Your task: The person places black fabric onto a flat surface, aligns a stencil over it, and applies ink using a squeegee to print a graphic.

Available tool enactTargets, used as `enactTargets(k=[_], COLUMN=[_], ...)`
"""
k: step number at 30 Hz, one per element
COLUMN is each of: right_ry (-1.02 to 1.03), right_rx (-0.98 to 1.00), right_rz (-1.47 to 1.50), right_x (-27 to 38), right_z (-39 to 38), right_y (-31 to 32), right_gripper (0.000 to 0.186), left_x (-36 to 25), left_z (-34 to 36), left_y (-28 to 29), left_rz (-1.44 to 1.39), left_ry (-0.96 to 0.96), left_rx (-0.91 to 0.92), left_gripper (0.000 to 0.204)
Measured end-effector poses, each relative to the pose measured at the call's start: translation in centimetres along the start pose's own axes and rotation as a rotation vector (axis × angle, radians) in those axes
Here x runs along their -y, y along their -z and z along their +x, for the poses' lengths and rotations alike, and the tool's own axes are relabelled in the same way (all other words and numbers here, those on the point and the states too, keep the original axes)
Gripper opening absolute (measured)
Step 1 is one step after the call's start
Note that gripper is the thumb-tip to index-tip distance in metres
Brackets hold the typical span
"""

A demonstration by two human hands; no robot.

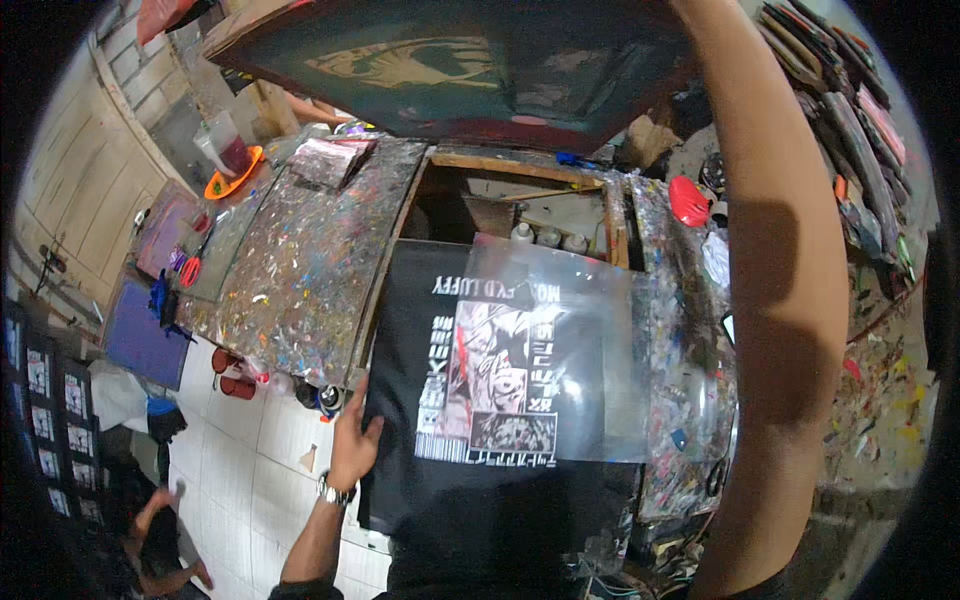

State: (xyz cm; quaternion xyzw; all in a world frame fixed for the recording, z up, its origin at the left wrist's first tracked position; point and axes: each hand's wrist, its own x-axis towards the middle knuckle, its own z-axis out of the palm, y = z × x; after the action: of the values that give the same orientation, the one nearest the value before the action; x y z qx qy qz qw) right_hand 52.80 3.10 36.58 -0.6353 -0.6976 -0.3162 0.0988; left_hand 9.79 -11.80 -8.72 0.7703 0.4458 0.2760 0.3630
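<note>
A black T-shirt (400, 300) lies stretched flat on a board, with a white and red print (495, 375) on it. Over the print lies a clear plastic sheet (590, 350). My left hand (352, 440), with a watch on its wrist, rests with its fingers apart on the shirt's left edge. My right arm reaches up along the right side to a tilted, raised printing screen frame (450, 70) above the shirt. The right hand itself lies beyond the top edge of the picture.
A paint-splattered table (300, 270) stands left of the shirt, with an orange plate and a cup (232, 170) at its far corner and red-handled scissors (190, 270). Small bottles (545, 237) sit behind the shirt. Stacked frames (850, 120) stand at right. A person (150, 530) sits on the tiled floor at lower left.
</note>
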Motion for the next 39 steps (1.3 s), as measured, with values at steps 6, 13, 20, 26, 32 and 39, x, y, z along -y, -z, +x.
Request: enactTargets(k=[6,13,20,26,32,39], right_ry=[-0.243,-0.214,0.126,-0.095,-0.192,-0.219], right_rx=[-0.047,-0.079,0.001,0.013,-0.033,-0.023], right_rz=[0.235,0.282,-0.068,0.045,0.192,0.211], right_x=[2.0,2.5,0.7,2.0,1.5,1.8], right_z=[-2.6,-3.6,-0.6,-1.0,-2.6,-0.9], right_y=[1.5,1.8,0.5,1.5,1.4,1.4], right_gripper=[0.069,0.068,0.055,0.061,0.066,0.070], left_x=[-1.7,-0.7,0.2,-1.4,-1.5,-0.5], left_z=[8.0,4.0,7.2,8.4,4.8,5.9], left_y=[-2.7,-3.1,-3.0,-2.0,-3.1,-1.3], left_rz=[-0.263,-0.503,-0.225,-0.060,-0.352,-0.355], left_ry=[0.144,0.251,0.072,0.002,0.225,0.212], left_rx=[0.077,-0.130,-0.043,0.084,0.056,0.092], left_gripper=[0.073,0.074,0.068,0.066,0.064,0.067])
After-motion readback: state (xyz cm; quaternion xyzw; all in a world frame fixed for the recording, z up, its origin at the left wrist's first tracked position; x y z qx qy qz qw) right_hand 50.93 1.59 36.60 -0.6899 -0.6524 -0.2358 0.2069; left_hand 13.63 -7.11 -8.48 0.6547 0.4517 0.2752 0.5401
